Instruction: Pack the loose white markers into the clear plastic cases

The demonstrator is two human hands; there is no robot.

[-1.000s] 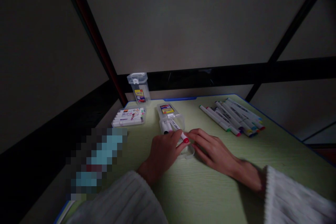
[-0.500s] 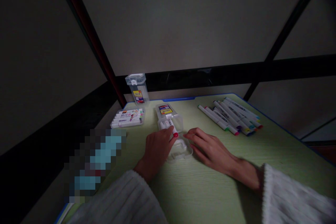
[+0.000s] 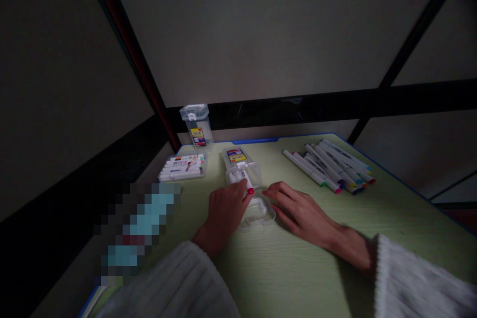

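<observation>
A clear plastic marker case (image 3: 242, 164) lies on its side on the pale green table (image 3: 298, 268), its open lid (image 3: 258, 211) flapped toward me. My left hand (image 3: 223, 213) pinches a white marker with a red cap (image 3: 247, 186) at the case's mouth, beside other white markers inside. My right hand (image 3: 298, 211) rests flat on the table just right of the lid, fingers stretched out and apart, holding nothing.
Several loose white markers with coloured caps (image 3: 331, 166) lie in a row at the back right. A flat pack of markers (image 3: 182, 167) and an upright clear case (image 3: 197, 124) stand at the back left. Dark frame bars and walls enclose the table.
My left hand has pushed the red-capped marker farther into the case, uncovering the lid. My right hand has stayed almost where it was.
</observation>
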